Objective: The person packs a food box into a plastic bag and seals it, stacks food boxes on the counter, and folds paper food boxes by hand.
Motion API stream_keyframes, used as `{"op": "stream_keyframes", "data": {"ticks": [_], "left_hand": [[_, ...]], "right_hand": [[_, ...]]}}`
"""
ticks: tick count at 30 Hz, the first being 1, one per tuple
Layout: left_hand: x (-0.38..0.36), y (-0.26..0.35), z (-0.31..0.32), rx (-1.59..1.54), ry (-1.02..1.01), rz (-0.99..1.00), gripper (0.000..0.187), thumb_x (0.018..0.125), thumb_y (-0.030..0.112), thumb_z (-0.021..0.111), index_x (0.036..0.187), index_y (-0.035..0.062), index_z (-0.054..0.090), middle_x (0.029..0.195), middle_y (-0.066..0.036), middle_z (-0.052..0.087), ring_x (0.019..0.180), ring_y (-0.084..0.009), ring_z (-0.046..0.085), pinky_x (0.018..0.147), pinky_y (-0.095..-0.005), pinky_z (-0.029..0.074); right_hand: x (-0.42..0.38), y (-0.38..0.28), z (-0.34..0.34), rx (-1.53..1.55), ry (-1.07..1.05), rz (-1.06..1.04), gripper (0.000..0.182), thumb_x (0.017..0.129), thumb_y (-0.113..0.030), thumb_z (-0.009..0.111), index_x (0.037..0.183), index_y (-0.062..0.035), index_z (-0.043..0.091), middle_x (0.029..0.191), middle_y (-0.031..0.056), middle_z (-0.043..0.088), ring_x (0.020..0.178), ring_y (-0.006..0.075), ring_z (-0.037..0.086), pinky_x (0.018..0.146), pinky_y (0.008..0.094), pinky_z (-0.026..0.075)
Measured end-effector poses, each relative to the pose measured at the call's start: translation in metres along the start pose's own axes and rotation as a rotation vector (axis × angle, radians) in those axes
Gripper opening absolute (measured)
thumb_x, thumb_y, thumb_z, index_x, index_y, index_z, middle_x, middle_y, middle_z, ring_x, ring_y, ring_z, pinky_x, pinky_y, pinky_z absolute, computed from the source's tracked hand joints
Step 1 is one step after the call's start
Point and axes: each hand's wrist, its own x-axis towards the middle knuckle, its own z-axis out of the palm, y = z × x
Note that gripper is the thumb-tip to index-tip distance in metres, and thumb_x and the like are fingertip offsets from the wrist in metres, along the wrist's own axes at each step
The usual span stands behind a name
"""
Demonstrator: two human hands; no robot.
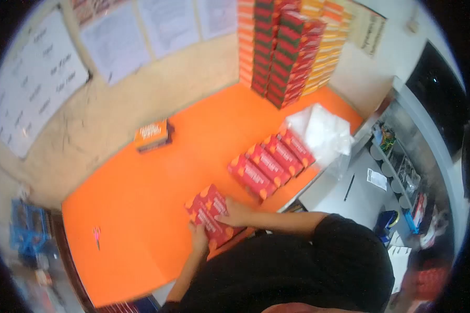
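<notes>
Two red boxes with orange spots (206, 209) lie side by side at the near edge of the orange table. My left hand (199, 238) grips their left side, the thumb on top. From the right, my right hand (236, 213) closes around the other side, its fingers reaching over the top face. Parts of the boxes are hidden under my fingers. Just beyond my right hand, a row of several similar red boxes (252, 176) lies along the table edge. A white plastic bag (324, 130) sits behind that row.
Tall stacks of red and yellow boxes (292, 60) stand at the back corner of the orange table (141, 208). An orange and dark box (152, 135) lies near the wall. Pink-handled scissors (97, 237) rest at left. A grey surface (331, 190) with a black pen (349, 187) adjoins at right.
</notes>
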Motion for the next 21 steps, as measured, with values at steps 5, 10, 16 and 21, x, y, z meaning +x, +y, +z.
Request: {"op": "stream_keyframes", "data": {"ticks": [5, 10, 16, 21], "left_hand": [[0.02, 0.175, 0.082, 0.718, -0.273, 0.706, 0.067, 0.081, 0.016, 0.053, 0.139, 0.0001, 0.024, 0.125, -0.016, 0.038, 0.121, -0.0256, 0.036, 0.102, -0.0377, 0.03], [0.014, 0.317, 0.302, 1.046, -0.491, 1.294, 0.072, 0.073, 0.019, 0.062, 0.137, 0.0066, 0.033, 0.115, -0.019, 0.043, 0.095, -0.0274, 0.052, 0.082, -0.0361, 0.043], [0.02, 0.388, 0.578, 1.281, -0.614, 1.646, 0.056, 0.077, 0.028, 0.055, 0.125, 0.0023, 0.046, 0.107, -0.021, 0.059, 0.1, -0.0314, 0.057, 0.088, -0.0386, 0.043], [0.073, 0.387, 0.717, 1.623, -0.421, 1.534, 0.06, 0.077, 0.033, 0.056, 0.128, 0.0046, 0.044, 0.114, -0.024, 0.056, 0.107, -0.0353, 0.054, 0.096, -0.043, 0.036]], "right_hand": [[0.019, -0.029, -0.138, 0.446, 0.255, -0.237, 0.057, 0.082, -0.023, 0.054, 0.128, -0.0016, 0.031, 0.105, 0.0257, 0.055, 0.087, 0.0336, 0.06, 0.078, 0.042, 0.047], [0.015, 0.0, -0.333, 0.743, 0.799, -0.816, 0.069, 0.077, 0.004, 0.056, 0.135, -0.0068, 0.02, 0.118, 0.0145, 0.049, 0.094, 0.0205, 0.059, 0.075, 0.0325, 0.051], [0.019, 0.071, -0.538, 1.038, 1.04, -0.951, 0.095, 0.082, 0.002, 0.058, 0.139, -0.018, -0.015, 0.119, 0.0189, 0.048, 0.096, 0.0245, 0.058, 0.077, 0.0405, 0.052], [0.079, 0.15, -0.639, 1.161, 0.969, -0.88, 0.096, 0.083, -0.005, 0.06, 0.138, -0.0228, -0.016, 0.111, 0.0156, 0.053, 0.096, 0.0236, 0.058, 0.076, 0.0399, 0.05]]}}
